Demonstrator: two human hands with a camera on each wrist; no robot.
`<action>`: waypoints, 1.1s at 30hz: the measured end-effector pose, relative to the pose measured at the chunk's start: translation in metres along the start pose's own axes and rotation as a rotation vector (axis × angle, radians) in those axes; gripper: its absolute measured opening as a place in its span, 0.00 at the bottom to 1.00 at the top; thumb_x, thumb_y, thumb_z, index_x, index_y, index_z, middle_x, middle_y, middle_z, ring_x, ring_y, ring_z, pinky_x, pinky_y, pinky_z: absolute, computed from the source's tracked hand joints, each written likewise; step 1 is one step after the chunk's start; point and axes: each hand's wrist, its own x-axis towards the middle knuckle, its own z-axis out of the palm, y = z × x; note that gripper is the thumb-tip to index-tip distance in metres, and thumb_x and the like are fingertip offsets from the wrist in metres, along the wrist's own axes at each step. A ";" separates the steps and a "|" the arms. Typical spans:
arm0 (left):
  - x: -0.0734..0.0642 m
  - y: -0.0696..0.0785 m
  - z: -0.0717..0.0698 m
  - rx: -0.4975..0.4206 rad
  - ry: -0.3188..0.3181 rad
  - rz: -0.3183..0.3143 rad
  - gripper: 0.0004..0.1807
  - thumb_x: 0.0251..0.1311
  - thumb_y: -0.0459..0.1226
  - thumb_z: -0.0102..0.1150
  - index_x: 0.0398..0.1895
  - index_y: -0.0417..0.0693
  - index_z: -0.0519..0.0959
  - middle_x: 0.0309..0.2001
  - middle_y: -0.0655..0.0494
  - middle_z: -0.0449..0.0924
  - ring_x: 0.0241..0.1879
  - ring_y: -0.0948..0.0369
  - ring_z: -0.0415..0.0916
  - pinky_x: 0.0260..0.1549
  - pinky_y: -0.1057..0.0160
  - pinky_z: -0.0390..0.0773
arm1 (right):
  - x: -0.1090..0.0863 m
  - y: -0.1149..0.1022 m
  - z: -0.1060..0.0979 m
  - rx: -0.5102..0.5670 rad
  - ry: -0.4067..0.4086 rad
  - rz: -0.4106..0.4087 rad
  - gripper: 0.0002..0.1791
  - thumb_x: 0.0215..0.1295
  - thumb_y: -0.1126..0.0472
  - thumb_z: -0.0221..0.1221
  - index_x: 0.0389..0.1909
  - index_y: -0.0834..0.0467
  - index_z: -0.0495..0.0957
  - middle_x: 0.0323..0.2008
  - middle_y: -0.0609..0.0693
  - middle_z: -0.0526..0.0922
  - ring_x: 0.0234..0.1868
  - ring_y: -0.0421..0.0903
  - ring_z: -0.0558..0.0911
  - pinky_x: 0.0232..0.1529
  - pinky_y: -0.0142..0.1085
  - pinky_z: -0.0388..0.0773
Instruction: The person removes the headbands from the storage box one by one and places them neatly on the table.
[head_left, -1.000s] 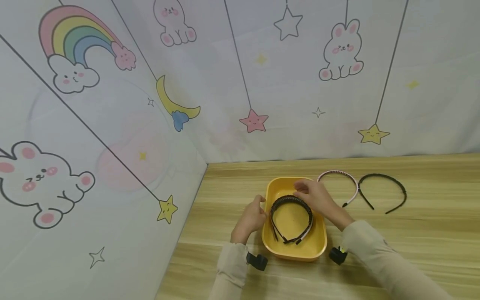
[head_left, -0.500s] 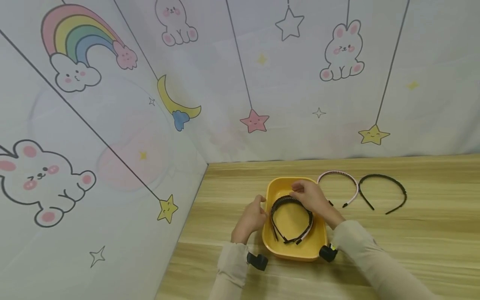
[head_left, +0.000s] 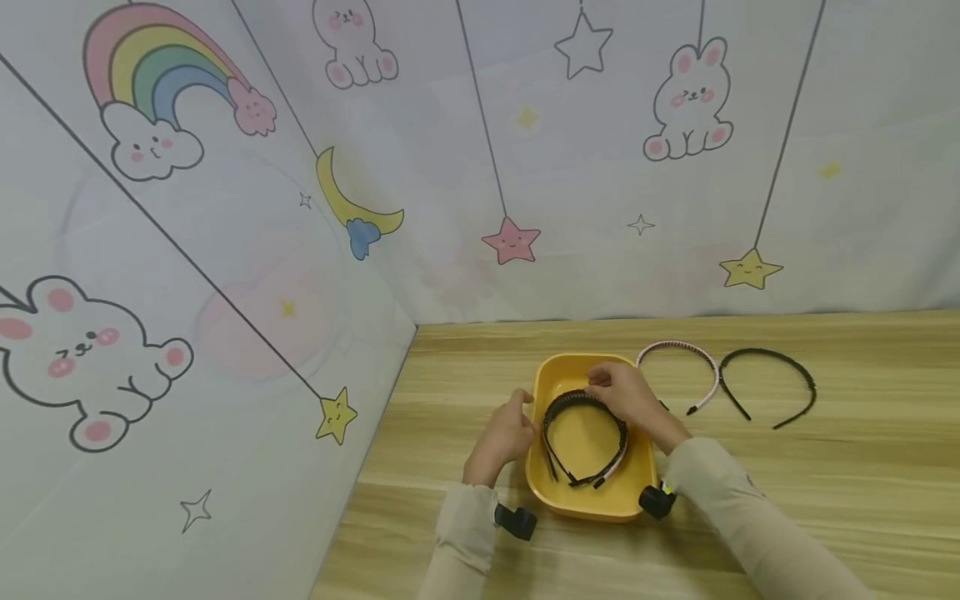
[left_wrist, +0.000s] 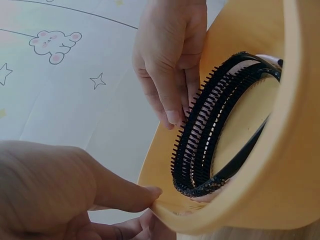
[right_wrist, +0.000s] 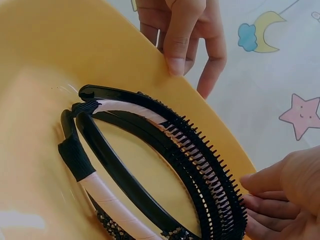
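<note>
Several headbands (head_left: 583, 398) stand nested together in a yellow plastic bin (head_left: 588, 508), most of them black with inner comb teeth. A pink-wrapped band (right_wrist: 115, 200) with a black end is among them. My left hand (head_left: 501, 433) holds the bin's left rim, thumb on the edge and fingers outside, as the right wrist view shows. My right hand (head_left: 626, 396) reaches over the far right part of the bin. Its fingertips are right at the toothed outer side of the black headbands (left_wrist: 200, 130), fingers relaxed and not curled round them.
Right of the bin, a pink headband (head_left: 708, 367) and a thin black headband (head_left: 806, 375) lie side by side on the wood-grain table (head_left: 847, 500). A white printed wall cloth (head_left: 585, 275) borders the table at the back and left.
My right hand has shifted slightly left and closer to the headbands, its wrist swinging toward the bin. My left hand and the bin stay in place.
</note>
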 end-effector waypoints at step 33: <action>0.000 0.002 0.001 0.012 0.003 -0.005 0.22 0.62 0.29 0.54 0.60 0.38 0.66 0.32 0.49 0.75 0.29 0.58 0.71 0.27 0.62 0.71 | -0.006 -0.008 -0.011 -0.018 0.018 -0.032 0.11 0.66 0.66 0.57 0.47 0.64 0.81 0.44 0.57 0.85 0.45 0.54 0.83 0.42 0.43 0.80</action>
